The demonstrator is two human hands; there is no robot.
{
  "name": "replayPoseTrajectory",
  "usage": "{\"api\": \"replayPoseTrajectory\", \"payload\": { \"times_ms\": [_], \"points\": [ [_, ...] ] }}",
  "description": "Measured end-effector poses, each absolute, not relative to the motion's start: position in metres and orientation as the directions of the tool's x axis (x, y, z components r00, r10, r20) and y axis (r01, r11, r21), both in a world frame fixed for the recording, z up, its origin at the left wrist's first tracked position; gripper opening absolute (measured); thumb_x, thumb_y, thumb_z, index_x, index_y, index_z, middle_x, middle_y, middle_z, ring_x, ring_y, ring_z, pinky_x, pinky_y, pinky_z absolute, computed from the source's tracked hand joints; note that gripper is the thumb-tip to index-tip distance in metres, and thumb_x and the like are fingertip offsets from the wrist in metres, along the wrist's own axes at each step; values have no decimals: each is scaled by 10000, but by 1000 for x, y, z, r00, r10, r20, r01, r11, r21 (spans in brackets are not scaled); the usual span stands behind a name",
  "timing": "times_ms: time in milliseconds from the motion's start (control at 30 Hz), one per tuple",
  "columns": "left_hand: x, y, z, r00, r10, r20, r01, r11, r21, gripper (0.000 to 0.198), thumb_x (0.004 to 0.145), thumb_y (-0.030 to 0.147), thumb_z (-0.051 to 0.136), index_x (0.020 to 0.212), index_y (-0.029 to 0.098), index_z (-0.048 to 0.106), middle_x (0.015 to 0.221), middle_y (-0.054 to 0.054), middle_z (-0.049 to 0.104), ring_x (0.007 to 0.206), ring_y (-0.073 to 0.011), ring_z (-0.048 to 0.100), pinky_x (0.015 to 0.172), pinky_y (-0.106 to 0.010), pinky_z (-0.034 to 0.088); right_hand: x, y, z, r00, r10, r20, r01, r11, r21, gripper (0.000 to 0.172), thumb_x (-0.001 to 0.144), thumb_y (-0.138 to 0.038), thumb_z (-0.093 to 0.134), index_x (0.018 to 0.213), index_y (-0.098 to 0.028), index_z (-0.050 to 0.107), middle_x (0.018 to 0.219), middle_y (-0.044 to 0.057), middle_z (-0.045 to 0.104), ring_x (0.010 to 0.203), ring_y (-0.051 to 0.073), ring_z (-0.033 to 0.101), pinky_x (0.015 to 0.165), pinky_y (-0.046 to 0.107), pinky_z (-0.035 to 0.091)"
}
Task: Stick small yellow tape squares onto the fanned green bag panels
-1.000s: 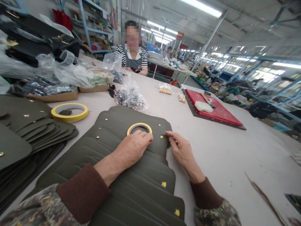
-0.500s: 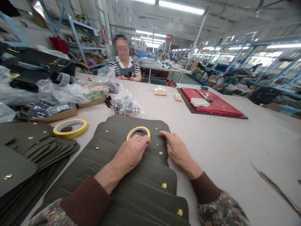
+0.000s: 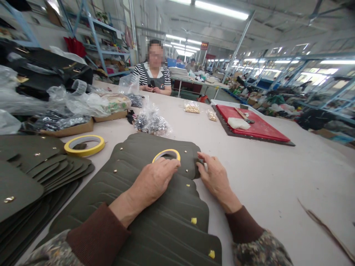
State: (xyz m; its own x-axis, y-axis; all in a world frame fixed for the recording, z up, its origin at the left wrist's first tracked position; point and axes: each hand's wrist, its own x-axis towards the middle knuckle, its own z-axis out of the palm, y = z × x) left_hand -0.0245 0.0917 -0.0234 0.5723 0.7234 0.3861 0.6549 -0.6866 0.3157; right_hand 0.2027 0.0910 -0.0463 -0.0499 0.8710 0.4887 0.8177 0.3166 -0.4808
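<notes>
Workshop: tube lights point(image 3: 222, 10) along the top of the frame, blue metal shelving point(image 3: 111, 53) upper left, a seated co-worker point(image 3: 155, 77) upper centre, beyond the worktop.
Worktop point(image 3: 266, 177): pale, spreading over the middle and right of the frame.
Overlapping dark olive panels point(image 3: 149, 221): from the centre down to the bottom edge, small gold-coloured studs point(image 3: 185, 151) near their upper end.
Left hand point(image 3: 155, 175): centre of the frame, grip closed on a narrow yellow tape roll point(image 3: 166, 151) over the panels.
Right hand point(image 3: 215, 179): right of centre, thumb and forefinger at the panels' right edge; I cannot tell whether that grip is pinching anything.
Small yellow tape pieces point(image 3: 193, 221): three, down the right side of the panels.
Second yellow tape roll point(image 3: 85, 151): left of the frame, flat, beside another dark olive stack point(image 3: 19, 177).
Clear plastic bag of dark shiny bits point(image 3: 152, 123): just above the panels.
Flat red board point(image 3: 257, 129): upper right, carrying a wooden-handled hammer point(image 3: 244, 116) and a whitish lump point(image 3: 238, 123).
</notes>
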Motion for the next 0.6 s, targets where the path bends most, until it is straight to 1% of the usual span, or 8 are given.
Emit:
{"api": "replayPoseTrajectory", "payload": {
  "times_ms": [67, 100, 133, 200, 267, 367, 467, 600],
  "points": [
    [-24, 90, -25, 573, 690, 442, 575, -723, 384, 237, 960, 211, 417, 1176, 207, 515, 1109, -37, 671, 1013, -158, 631, 901, -278, 496, 198, 86, -41, -15, 881, 473, 698, 348, -626, 236, 860, -206, 555, 1071, -175, 658, 968, 79, 710, 809, 201, 620, 731, 341, 509],
    [-24, 90, -26, 575, 683, 451, 550, -730, 405, 262, 959, 212, 422, 1211, 214, 496, 1142, -32, 668, 1028, -149, 635, 906, -262, 495, 195, 83, -37, -42, 896, 443, 625, 369, -688, 199, 870, -220, 552, 1022, -180, 675, 924, 65, 714, 770, 183, 627, 698, 315, 511],
    [-23, 89, -26, 577, 680, 451, 538, -733, 416, 296, 957, 211, 427, 1250, 218, 470, 1171, -32, 662, 1042, -147, 637, 909, -255, 496, 191, 79, -33, -95, 905, 415, 557, 394, -731, 179, 874, -223, 551, 989, -185, 683, 894, 52, 714, 746, 168, 631, 678, 295, 511],
    [-23, 87, -25, 579, 689, 436, 548, -725, 417, 372, 952, 206, 430, 1323, 215, 402, 1200, -51, 654, 1055, -164, 640, 907, -275, 504, 183, 74, -27, -207, 889, 409, 473, 457, -753, 175, 864, -195, 557, 991, -192, 679, 896, 41, 708, 747, 152, 633, 682, 277, 511],
    [-24, 86, -24, 580, 708, 403, 574, -706, 414, 408, 948, 207, 426, 1350, 202, 354, 1174, -72, 665, 1021, -187, 658, 863, -301, 526, 176, 70, -23, -271, 846, 459, 455, 533, -713, 211, 847, -152, 564, 1032, -190, 656, 927, 47, 694, 766, 147, 628, 707, 277, 509],
    [-24, 84, -23, 592, 728, 345, 592, -684, 427, 369, 945, 207, 417, 1309, 194, 361, 1102, -74, 685, 972, -206, 674, 802, -317, 539, 168, 67, -23, -302, 794, 528, 491, 604, -628, 187, 847, -127, 557, 1005, -181, 642, 902, 54, 675, 765, 144, 617, 719, 277, 501],
    [-24, 84, -22, 604, 730, 320, 589, -679, 439, 320, 942, 190, 409, 1261, 198, 380, 1104, -72, 678, 992, -203, 666, 809, -312, 526, 164, 67, -28, -295, 778, 555, 543, 614, -573, 122, 852, -121, 547, 902, -179, 642, 827, 43, 669, 745, 142, 618, 700, 262, 491],
    [-23, 83, -24, 591, 746, 306, 606, -661, 443, 216, 953, 202, 403, 1165, 218, 443, 1045, -38, 682, 957, -190, 668, 760, -285, 505, 160, 66, -34, -262, 743, 616, 615, 621, -486, 125, 826, -102, 532, 831, -176, 633, 744, 30, 664, 669, 135, 618, 632, 240, 479]
  ]
}}
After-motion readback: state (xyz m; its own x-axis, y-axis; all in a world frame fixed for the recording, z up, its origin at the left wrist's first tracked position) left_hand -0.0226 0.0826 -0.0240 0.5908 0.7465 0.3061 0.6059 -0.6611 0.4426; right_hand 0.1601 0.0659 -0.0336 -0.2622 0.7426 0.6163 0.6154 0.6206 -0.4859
